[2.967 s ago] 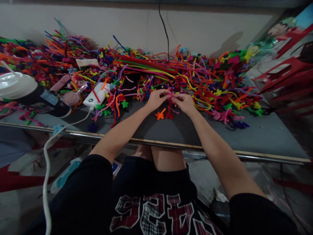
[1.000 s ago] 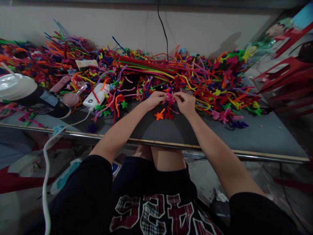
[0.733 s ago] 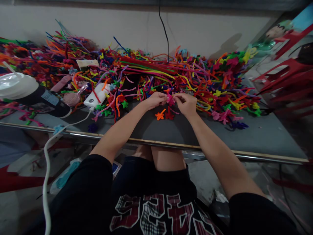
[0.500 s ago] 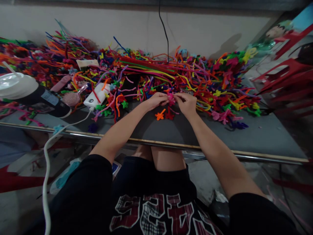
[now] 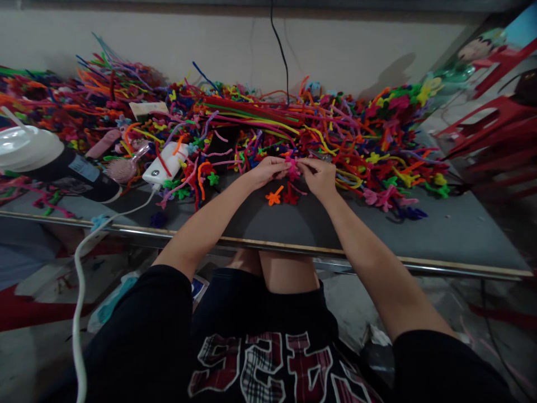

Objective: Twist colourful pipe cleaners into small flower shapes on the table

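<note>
My left hand [image 5: 267, 169] and my right hand [image 5: 318, 174] meet over the grey table [image 5: 440, 235], both pinching a small pink pipe-cleaner piece [image 5: 291, 167] between their fingertips. Just below the hands lie an orange pipe-cleaner flower [image 5: 274, 196] and a red pipe-cleaner flower [image 5: 290, 197]. Behind the hands spreads a big heap of coloured pipe cleaners [image 5: 251, 123] and finished flowers [image 5: 394, 190].
A white power bank [image 5: 165, 162] with a white cable [image 5: 79, 268] lies at the left, beside a pink hairbrush [image 5: 123, 167] and a dark device with a white lid [image 5: 29, 148]. Red plastic chairs [image 5: 495, 129] stand at the right. A black cord [image 5: 282, 50] hangs down the wall.
The pink piece between my fingers has gone from a thin strand to a small bunched shape. The hands have stayed in nearly the same spot.
</note>
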Demonstrator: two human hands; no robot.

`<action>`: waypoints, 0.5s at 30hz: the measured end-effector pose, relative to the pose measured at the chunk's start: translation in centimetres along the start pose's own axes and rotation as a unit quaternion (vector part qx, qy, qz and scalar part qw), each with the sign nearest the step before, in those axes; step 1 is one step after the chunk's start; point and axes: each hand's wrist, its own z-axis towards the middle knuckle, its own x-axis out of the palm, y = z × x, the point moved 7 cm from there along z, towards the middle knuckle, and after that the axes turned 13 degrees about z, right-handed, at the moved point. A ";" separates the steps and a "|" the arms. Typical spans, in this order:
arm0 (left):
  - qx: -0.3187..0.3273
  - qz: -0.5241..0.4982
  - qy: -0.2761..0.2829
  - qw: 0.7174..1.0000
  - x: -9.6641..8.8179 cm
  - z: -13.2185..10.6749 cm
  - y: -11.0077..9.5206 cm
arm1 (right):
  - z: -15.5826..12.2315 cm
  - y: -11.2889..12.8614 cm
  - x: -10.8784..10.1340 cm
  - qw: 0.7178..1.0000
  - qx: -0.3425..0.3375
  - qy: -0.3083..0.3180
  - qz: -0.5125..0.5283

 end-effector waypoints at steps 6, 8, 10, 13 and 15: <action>0.034 -0.022 -0.037 0.999 -0.1 0.3 0.1 | 0.0 -0.2 0.3 1.000 -0.001 0.020 -0.004; 0.035 -0.021 -0.055 0.998 -0.4 0.4 0.2 | 0.1 -0.3 0.6 0.999 0.006 0.042 -0.004; 0.026 -0.023 -0.077 0.996 -0.7 0.4 0.5 | 0.1 -0.2 0.9 0.998 0.017 0.063 0.001; 0.005 -0.033 -0.101 0.994 -0.9 0.5 0.9 | 0.2 -0.2 1.2 0.996 0.040 0.083 0.007; 0.003 -0.034 -0.107 0.994 -1.0 0.4 0.8 | 0.1 -0.3 1.6 0.993 0.060 0.104 0.011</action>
